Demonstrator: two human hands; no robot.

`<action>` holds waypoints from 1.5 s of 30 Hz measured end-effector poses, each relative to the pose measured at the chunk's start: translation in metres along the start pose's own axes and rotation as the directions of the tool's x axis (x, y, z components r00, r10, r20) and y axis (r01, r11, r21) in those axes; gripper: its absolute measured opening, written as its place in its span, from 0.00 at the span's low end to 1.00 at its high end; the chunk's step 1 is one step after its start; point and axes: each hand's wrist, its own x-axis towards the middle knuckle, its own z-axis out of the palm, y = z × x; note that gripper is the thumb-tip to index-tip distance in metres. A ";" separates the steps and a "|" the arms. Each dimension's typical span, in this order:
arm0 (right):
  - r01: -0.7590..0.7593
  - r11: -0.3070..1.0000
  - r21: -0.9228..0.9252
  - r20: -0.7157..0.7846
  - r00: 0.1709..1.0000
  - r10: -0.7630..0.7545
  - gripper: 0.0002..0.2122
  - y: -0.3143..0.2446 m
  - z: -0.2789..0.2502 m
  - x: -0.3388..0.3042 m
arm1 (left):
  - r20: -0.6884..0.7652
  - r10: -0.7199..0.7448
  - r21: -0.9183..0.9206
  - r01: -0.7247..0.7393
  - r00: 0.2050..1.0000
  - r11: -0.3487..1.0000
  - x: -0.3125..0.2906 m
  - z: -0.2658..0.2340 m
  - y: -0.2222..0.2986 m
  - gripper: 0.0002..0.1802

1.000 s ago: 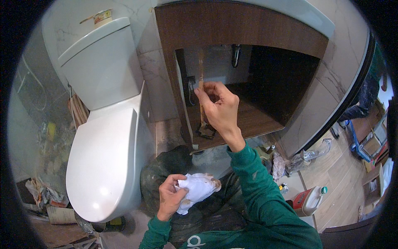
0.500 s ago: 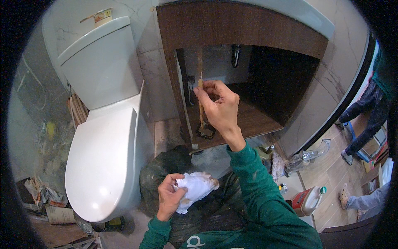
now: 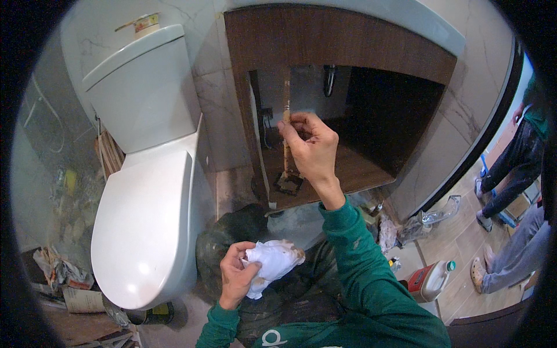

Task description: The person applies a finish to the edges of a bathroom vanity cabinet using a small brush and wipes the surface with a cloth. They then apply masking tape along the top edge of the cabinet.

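My right hand (image 3: 313,148) is raised in front of the open vanity cabinet (image 3: 342,35). Its thumb and index finger pinch a thin yellowish-brown stick (image 3: 286,103) that stands nearly upright, with pale rings above the fingertips. The stick's lower part shows below the hand, over a small dark square piece (image 3: 288,184) at the cabinet's floor; whether they are joined, I cannot tell. Low over my dark-clothed legs, my left hand (image 3: 237,277) grips a crumpled white cloth (image 3: 272,261) with brownish stains at its far end.
A white toilet (image 3: 142,232) stands close on the left. Debris (image 3: 64,269) lies beside it. To the right are a red-labelled jug (image 3: 430,281), a clear plastic bottle (image 3: 441,211) and crumpled plastic (image 3: 387,232). Two other people's legs (image 3: 525,246) show by the doorway. A drain pipe (image 3: 329,81) hangs inside the cabinet.
The view has shifted slightly, and my right hand and the stick appear a little farther right. My left hand keeps its hold on the cloth. The people at the right have moved their legs.
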 end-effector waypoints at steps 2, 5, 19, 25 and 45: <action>-0.051 0.999 -0.004 0.015 0.999 0.051 0.09 0.000 -0.004 -0.002 | -0.005 0.006 -0.029 -0.006 1.000 1.000 -0.001 0.001 0.001 0.26; -0.047 0.999 -0.013 0.025 0.999 0.047 0.09 -0.003 -0.005 -0.009 | -0.043 0.081 -0.043 -0.082 0.996 0.996 0.000 0.004 0.001 0.29; -0.039 0.997 -0.061 0.065 0.997 0.043 0.10 -0.006 -0.003 -0.012 | -0.084 -0.112 -0.181 0.095 0.990 0.979 0.003 -0.002 0.005 0.24; -0.029 0.999 -0.038 0.072 0.997 0.032 0.09 -0.004 -0.001 -0.002 | -0.084 -0.108 -0.235 0.086 0.991 0.968 0.005 -0.004 0.002 0.24; 0.078 0.995 -0.062 0.145 0.987 -0.069 0.08 -0.016 0.012 -0.005 | -0.058 -0.074 -0.141 0.065 0.996 0.988 0.000 0.000 0.004 0.22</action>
